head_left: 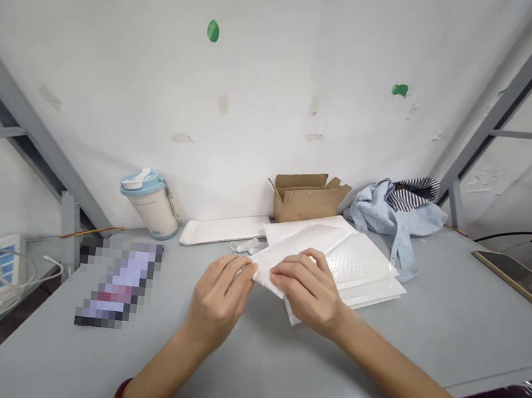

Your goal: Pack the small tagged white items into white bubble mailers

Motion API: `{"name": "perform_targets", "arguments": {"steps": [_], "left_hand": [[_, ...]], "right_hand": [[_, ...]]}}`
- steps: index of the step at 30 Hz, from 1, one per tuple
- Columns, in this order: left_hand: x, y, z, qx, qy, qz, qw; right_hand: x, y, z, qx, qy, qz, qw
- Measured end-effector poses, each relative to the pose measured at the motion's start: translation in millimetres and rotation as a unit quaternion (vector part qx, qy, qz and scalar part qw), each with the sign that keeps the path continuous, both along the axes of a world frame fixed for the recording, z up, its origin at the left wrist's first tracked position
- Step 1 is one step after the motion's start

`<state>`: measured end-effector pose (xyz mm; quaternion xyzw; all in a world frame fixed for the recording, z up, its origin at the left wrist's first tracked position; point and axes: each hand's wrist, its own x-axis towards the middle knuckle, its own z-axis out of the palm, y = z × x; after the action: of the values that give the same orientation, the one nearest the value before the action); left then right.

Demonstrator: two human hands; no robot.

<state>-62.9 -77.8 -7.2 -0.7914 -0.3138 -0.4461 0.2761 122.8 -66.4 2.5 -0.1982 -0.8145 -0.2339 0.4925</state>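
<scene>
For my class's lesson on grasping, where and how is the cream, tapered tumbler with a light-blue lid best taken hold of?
Probably grip the cream tumbler around its body, below the light-blue lid, coming from the front: its rounded side faces the person, the body narrows towards the base, and the white wall stands behind.

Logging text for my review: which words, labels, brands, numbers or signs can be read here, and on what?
No text is readable.
Cup: faint lettering on its side, too small to read.
Pixelated item: masked, nothing legible.
White mailers and cardboard box: none visible.
</scene>
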Motion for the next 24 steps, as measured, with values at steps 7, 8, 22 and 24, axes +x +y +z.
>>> {"name": "perform_targets", "arguments": {"steps": [7,8,22,24], "left_hand": [[1,5,-5.0,-0.022,-0.023,-0.046,0.998],[1,6,-5.0,-0.031,-0.041,-0.057,0.997],[-2,9,39.2,-0.528,-0.411,-0.112,0.734],[4,21,41.9,-0.594,-0.413,-0.168,0.67]], "right_hand": [[-1,0,-2.3,0.037,0.008,-0.026,0.999],[0,1,-1.2,0.042,0.017,-0.034,0.998],[41,38,16.3,-0.112,0.227,-0.322,0.912],[46,42,15.5,-0.148,0.247,-0.323,0.902]]}}
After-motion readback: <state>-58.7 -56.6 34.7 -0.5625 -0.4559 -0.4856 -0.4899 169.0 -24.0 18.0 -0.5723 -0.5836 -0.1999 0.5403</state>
